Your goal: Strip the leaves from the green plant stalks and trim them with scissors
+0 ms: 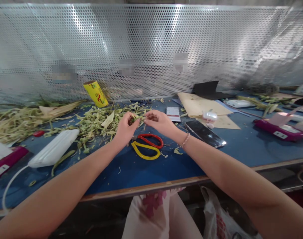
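My left hand is closed, thumb against fingers, on a pale green plant piece. Close by on the other side, my right hand has its fingers curled toward the thumb at that piece; what lies between its fingertips is too small to make out. Just below both hands, scissors with one red handle and one yellow handle lie on the blue tabletop, their blades mostly hidden by my left hand. Behind my left hand spreads a heap of green plant pieces.
A yellow tube leans behind the heap. To the left are a white plastic device with a cord and a purple power strip. To the right lie a phone, brown paper and another purple power strip. A perforated metal screen stands behind.
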Demonstrator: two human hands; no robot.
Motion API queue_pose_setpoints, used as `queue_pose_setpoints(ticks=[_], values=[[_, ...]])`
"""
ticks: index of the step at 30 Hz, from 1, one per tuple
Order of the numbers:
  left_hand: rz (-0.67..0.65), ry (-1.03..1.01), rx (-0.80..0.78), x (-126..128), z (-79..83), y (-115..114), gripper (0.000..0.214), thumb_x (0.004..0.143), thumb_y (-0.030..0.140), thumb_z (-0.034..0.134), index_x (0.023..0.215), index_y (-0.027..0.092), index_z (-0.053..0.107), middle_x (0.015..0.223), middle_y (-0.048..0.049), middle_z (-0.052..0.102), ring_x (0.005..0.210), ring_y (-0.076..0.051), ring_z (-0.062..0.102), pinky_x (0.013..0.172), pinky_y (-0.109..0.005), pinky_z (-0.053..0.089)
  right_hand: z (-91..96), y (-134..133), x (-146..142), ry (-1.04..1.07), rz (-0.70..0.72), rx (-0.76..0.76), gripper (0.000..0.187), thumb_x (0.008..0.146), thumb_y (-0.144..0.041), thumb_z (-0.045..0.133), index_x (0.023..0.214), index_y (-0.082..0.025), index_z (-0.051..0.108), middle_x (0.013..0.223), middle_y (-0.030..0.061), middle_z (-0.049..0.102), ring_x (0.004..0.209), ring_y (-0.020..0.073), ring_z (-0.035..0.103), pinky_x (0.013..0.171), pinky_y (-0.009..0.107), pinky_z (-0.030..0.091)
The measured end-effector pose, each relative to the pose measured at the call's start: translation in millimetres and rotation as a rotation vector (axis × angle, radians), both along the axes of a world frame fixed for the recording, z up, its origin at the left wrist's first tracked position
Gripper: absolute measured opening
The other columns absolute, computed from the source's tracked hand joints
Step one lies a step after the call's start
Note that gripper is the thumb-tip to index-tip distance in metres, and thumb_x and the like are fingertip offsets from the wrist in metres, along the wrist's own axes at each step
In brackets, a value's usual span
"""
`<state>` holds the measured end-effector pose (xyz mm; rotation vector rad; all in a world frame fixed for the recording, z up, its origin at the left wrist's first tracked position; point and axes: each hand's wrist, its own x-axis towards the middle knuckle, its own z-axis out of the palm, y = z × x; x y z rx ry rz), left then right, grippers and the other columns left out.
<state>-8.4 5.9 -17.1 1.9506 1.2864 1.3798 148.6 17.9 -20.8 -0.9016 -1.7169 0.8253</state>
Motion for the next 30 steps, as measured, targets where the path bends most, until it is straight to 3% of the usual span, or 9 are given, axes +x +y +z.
queue_pose_setpoints(ticks=[7, 11, 14, 20, 30], values=[[0.012, 0.019, -0.009, -0.1, 1.8, -2.4, 0.018, 0.075, 0.028, 0.054, 0.065, 0.020, 0.040, 0.055, 0.0048, 0.043, 0.051, -0.010, 0.047, 0.050, -0.024, 0.035, -3.5, 2.9, 1.0, -0.012, 0.014, -0.012, 0.010, 0.067, -0.013, 0.056, 0.076, -0.016, 0.056, 0.066, 0.0000, 0.059, 0.062, 0.0116, 0.059, 0.064, 0.028, 0.051], [-0.099, -0.048, -0.043, 1.4, 0.2, -1.6, 0.015, 0.074, 0.027, 0.055, 0.068, 0.020, 0.042, 0.080, -0.0002, 0.060, 0.058, -0.009, 0.052, 0.056, -0.025, 0.042, -4.8, 5.0, 2.1, -0.065, 0.015, 0.062, 0.002, 0.070, -0.016, 0.055, 0.072, -0.017, 0.056, 0.064, -0.0009, 0.058, 0.060, 0.0108, 0.056, 0.063, 0.027, 0.049], [-0.147, -0.064, -0.078, 2.8, 0.6, -2.4, 0.017, 0.074, 0.028, 0.055, 0.068, 0.020, 0.042, 0.089, -0.0025, 0.063, 0.060, -0.009, 0.053, 0.057, -0.025, 0.044, -5.2, 4.9, 2.9, -0.125, 0.000, 0.117, 0.011, 0.076, -0.019, 0.049, 0.067, -0.017, 0.055, 0.064, -0.0001, 0.058, 0.062, 0.0116, 0.056, 0.064, 0.028, 0.048], [-0.189, -0.049, -0.084, 4.4, 2.6, -6.2, 0.015, 0.073, 0.028, 0.055, 0.070, 0.019, 0.044, 0.100, -0.0042, 0.063, 0.063, -0.009, 0.054, 0.059, -0.025, 0.045, -5.1, 5.6, 1.7, 0.024, 0.002, 0.018, 0.006, 0.075, -0.016, 0.048, 0.079, -0.020, 0.050, 0.066, -0.0014, 0.057, 0.060, 0.0122, 0.059, 0.059, 0.027, 0.050], [-0.234, 0.000, -0.114, 5.8, 5.1, -8.5, 0.013, 0.071, 0.026, 0.056, 0.070, 0.019, 0.046, 0.097, -0.0045, 0.063, 0.061, -0.009, 0.055, 0.060, -0.026, 0.047, -2.5, 2.4, 6.8, -0.113, -0.126, 0.185, 0.007, 0.075, -0.021, 0.051, 0.070, -0.020, 0.046, 0.058, -0.0023, 0.055, 0.053, 0.0114, 0.054, 0.058, 0.027, 0.044]])
